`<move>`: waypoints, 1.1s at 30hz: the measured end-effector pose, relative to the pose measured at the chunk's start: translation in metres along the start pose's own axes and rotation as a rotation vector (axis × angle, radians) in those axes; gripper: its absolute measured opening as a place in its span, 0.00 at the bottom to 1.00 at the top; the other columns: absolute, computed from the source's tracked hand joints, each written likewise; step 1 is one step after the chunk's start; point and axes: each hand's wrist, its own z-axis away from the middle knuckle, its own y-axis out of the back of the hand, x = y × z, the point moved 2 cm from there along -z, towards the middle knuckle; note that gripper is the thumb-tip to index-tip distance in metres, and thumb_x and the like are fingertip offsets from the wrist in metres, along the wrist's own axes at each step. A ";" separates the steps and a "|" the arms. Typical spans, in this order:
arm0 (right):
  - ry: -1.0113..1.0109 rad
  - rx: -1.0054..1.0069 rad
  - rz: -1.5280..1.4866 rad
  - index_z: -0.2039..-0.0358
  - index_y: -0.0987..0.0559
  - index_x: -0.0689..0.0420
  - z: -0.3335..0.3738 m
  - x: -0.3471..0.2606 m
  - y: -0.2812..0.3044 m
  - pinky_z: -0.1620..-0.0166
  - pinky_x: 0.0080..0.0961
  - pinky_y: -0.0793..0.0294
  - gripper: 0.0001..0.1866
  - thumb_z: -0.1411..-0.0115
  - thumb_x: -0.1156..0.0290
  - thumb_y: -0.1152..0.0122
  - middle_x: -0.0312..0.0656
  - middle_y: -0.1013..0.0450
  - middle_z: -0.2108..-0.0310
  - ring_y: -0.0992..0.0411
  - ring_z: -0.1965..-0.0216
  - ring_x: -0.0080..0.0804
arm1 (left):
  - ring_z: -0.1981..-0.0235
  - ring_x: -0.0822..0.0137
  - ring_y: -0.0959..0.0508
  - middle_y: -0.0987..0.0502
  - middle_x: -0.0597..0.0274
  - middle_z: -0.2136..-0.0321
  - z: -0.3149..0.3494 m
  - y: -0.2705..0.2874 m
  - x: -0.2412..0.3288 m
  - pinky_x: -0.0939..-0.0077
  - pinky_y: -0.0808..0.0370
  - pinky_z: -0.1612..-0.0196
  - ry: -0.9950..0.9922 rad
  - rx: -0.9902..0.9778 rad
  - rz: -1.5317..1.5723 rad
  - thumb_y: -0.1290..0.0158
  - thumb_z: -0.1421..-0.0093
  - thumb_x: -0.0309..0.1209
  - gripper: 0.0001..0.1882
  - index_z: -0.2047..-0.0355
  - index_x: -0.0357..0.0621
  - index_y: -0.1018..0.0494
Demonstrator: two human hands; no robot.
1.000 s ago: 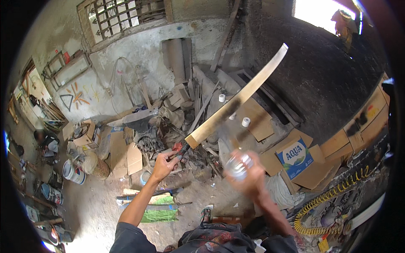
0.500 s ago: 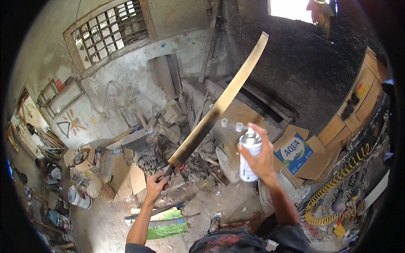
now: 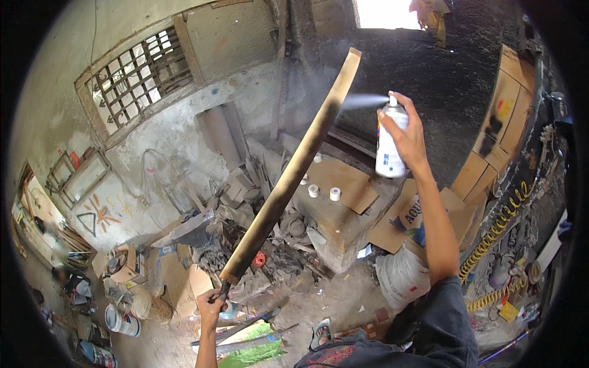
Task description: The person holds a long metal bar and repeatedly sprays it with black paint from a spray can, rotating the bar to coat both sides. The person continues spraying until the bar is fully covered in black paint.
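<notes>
My left hand (image 3: 210,306) is closed round the dark, narrow lower end of a long, curved, sword-shaped piece (image 3: 293,172), holding it slanted up and to the right. Its surface is tan like wood, with darker, smoky shading along its length. At the right, my right hand (image 3: 410,136) grips a white spray can (image 3: 388,153) upright, the index finger on the nozzle. A pale mist streams leftward from the nozzle onto the upper part of the piece. The can stays a short distance away from it.
Several small white caps (image 3: 335,194) stand on a cardboard sheet (image 3: 350,178) over a ledge. Rubble and scraps (image 3: 245,214) pile against the wall. To the right are an opened carton (image 3: 399,214), a white sack (image 3: 402,276) and a coiled yellow hose (image 3: 500,227). Buckets (image 3: 121,320) stand at left.
My right hand has raised the can up and to the right, and spray now shows. The piece's lower end has shifted down and left, and dark shading covers more of its length.
</notes>
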 end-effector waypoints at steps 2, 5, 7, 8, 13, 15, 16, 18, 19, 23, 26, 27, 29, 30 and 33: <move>0.017 0.052 0.060 0.43 0.28 0.55 -0.025 0.011 0.012 0.63 0.28 0.24 0.30 0.44 0.58 0.32 0.44 0.23 0.65 0.24 0.68 0.29 | 0.86 0.74 0.29 0.21 0.53 0.76 0.006 0.008 -0.004 0.82 0.34 0.82 0.001 0.010 0.005 0.45 0.45 0.23 0.09 0.66 0.28 0.25; 0.160 0.058 0.071 0.43 0.27 0.55 -0.068 0.043 0.030 0.59 0.28 0.25 0.34 0.46 0.52 0.31 0.46 0.23 0.62 0.23 0.66 0.30 | 0.86 0.75 0.30 0.21 0.50 0.77 0.014 0.020 -0.013 0.82 0.34 0.83 -0.004 0.023 0.021 0.45 0.46 0.22 0.08 0.68 0.27 0.26; 0.167 0.082 0.096 0.43 0.27 0.55 -0.102 0.057 0.043 0.59 0.29 0.24 0.35 0.47 0.51 0.30 0.46 0.23 0.61 0.23 0.64 0.30 | 0.87 0.75 0.30 0.21 0.49 0.78 0.020 0.031 -0.022 0.82 0.35 0.83 -0.017 0.020 0.057 0.45 0.46 0.23 0.08 0.69 0.27 0.26; 0.125 0.112 0.118 0.42 0.28 0.55 -0.119 0.057 0.049 0.64 0.27 0.25 0.34 0.46 0.52 0.31 0.44 0.24 0.63 0.25 0.68 0.27 | 0.87 0.75 0.30 0.21 0.49 0.78 0.022 0.037 -0.027 0.82 0.35 0.84 -0.012 0.011 0.063 0.45 0.45 0.23 0.07 0.69 0.28 0.27; 0.151 0.307 0.027 0.45 0.27 0.58 -0.172 -0.044 0.099 0.62 0.30 0.22 0.31 0.44 0.54 0.31 0.46 0.25 0.57 0.23 0.65 0.36 | 0.89 0.74 0.31 0.24 0.55 0.82 0.034 0.035 -0.063 0.81 0.36 0.86 0.049 0.106 0.044 0.48 0.48 0.22 0.03 0.74 0.33 0.27; 0.124 0.584 -0.447 0.52 0.29 0.65 -0.145 -0.075 0.117 0.61 0.36 0.18 0.25 0.40 0.56 0.38 0.49 0.26 0.60 0.22 0.64 0.40 | 0.88 0.76 0.31 0.26 0.63 0.84 0.036 0.006 -0.074 0.83 0.37 0.85 0.049 0.084 0.197 0.45 0.49 0.22 0.05 0.72 0.32 0.24; 0.114 0.632 -0.733 0.53 0.30 0.67 -0.127 -0.081 0.119 0.60 0.38 0.17 0.25 0.37 0.56 0.41 0.50 0.26 0.61 0.21 0.63 0.42 | 0.86 0.76 0.31 0.27 0.64 0.83 0.031 -0.014 -0.075 0.83 0.38 0.84 0.084 0.026 0.237 0.45 0.49 0.21 0.05 0.70 0.34 0.24; 0.061 0.394 -0.572 0.46 0.33 0.62 -0.071 -0.059 0.104 0.58 0.33 0.19 0.30 0.38 0.50 0.42 0.50 0.27 0.57 0.22 0.61 0.41 | 0.82 0.78 0.31 0.27 0.66 0.79 0.027 -0.048 -0.068 0.83 0.37 0.80 0.118 -0.077 0.243 0.46 0.47 0.19 0.07 0.66 0.36 0.25; 0.131 0.200 -0.477 0.40 0.36 0.60 -0.043 -0.040 0.095 0.57 0.31 0.20 0.34 0.38 0.48 0.44 0.49 0.27 0.56 0.23 0.61 0.39 | 0.79 0.78 0.31 0.27 0.67 0.77 0.022 -0.070 -0.059 0.82 0.36 0.78 0.073 -0.153 0.255 0.46 0.45 0.19 0.08 0.64 0.38 0.26; -0.209 0.418 -0.812 0.31 0.43 0.57 0.027 0.038 0.095 0.54 0.27 0.22 0.38 0.35 0.48 0.50 0.45 0.29 0.52 0.26 0.53 0.31 | 0.75 0.80 0.34 0.31 0.71 0.75 -0.005 -0.104 -0.003 0.82 0.36 0.71 -0.192 -0.122 -0.034 0.45 0.41 0.23 0.07 0.63 0.42 0.29; -0.281 0.243 -0.525 0.41 0.32 0.61 0.080 0.063 0.072 0.46 0.33 0.27 0.36 0.38 0.43 0.49 0.50 0.30 0.49 0.27 0.51 0.38 | 0.76 0.80 0.35 0.32 0.71 0.77 -0.023 -0.125 0.023 0.81 0.37 0.72 -0.258 -0.034 -0.037 0.43 0.41 0.25 0.07 0.64 0.40 0.29; -0.371 0.279 -0.654 0.41 0.33 0.61 0.092 0.066 0.067 0.44 0.36 0.29 0.36 0.37 0.44 0.50 0.49 0.30 0.48 0.28 0.49 0.39 | 0.76 0.80 0.35 0.32 0.71 0.79 -0.031 -0.128 0.031 0.81 0.37 0.72 -0.349 0.030 -0.171 0.42 0.41 0.27 0.07 0.67 0.39 0.28; -0.486 0.248 -0.963 0.39 0.34 0.61 0.123 0.070 0.060 0.40 0.41 0.33 0.35 0.36 0.45 0.52 0.49 0.31 0.47 0.32 0.45 0.40 | 0.76 0.79 0.35 0.30 0.71 0.80 -0.038 -0.131 0.035 0.81 0.37 0.72 -0.277 0.009 -0.187 0.41 0.42 0.28 0.07 0.68 0.38 0.26; -0.397 0.021 -1.162 0.38 0.35 0.61 0.138 0.065 0.054 0.39 0.43 0.34 0.36 0.35 0.45 0.52 0.49 0.31 0.46 0.33 0.43 0.41 | 0.77 0.79 0.34 0.28 0.71 0.80 -0.042 -0.134 0.034 0.80 0.36 0.73 -0.197 -0.005 -0.104 0.40 0.43 0.28 0.07 0.68 0.37 0.25; -0.212 -0.120 -1.128 0.33 0.41 0.53 0.152 0.058 0.047 0.49 0.38 0.27 0.35 0.34 0.46 0.52 0.47 0.32 0.47 0.30 0.50 0.38 | 0.77 0.80 0.34 0.27 0.70 0.80 -0.056 -0.131 0.039 0.81 0.36 0.73 -0.234 -0.002 -0.075 0.39 0.43 0.28 0.08 0.67 0.36 0.24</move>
